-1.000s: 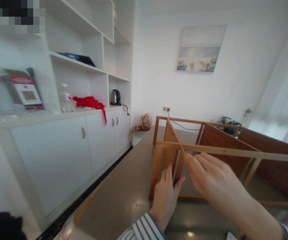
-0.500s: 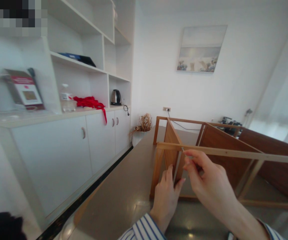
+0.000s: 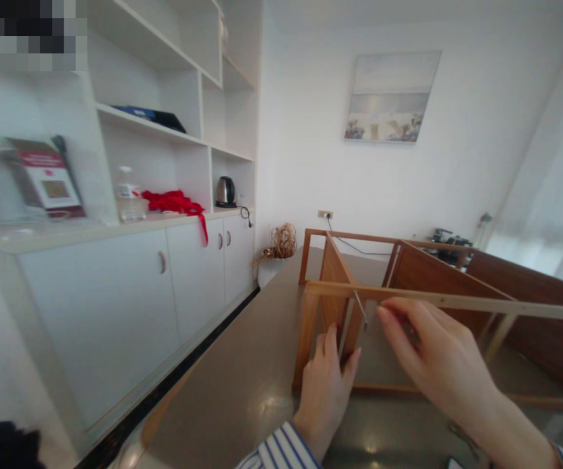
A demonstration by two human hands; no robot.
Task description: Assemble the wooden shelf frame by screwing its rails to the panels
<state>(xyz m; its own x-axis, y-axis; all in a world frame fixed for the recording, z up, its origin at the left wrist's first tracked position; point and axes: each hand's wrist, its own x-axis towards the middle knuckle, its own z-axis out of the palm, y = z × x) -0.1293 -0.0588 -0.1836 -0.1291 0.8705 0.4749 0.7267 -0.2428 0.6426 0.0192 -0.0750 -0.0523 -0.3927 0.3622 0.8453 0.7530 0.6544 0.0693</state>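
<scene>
A wooden shelf unit (image 3: 398,294) lies on its side on the table. My left hand (image 3: 324,384) is closed around the edge of a wooden shelf board (image 3: 336,273) near the unit's left end, with its thumb beside a crosspiece. From the near rail, close to that board, a thin metal hex key (image 3: 360,309) sticks out, slanting down to the right. To the right of the key is my right hand (image 3: 432,345), apart from it. Its fingers are loosely curled, and nothing shows between them. Part of the rail is hidden behind this hand.
The grey table (image 3: 232,345) extends left of the unit. A small metal tool (image 3: 463,435) lies near the right forearm. White cabinets (image 3: 100,312) line the left wall, holding a kettle (image 3: 225,191) and red cloth (image 3: 174,202). A potted dried plant (image 3: 281,244) stands beyond the table.
My right hand has let go of the hex key and moved right, leaving it standing out of the rail. My left hand stays on the shelf board.
</scene>
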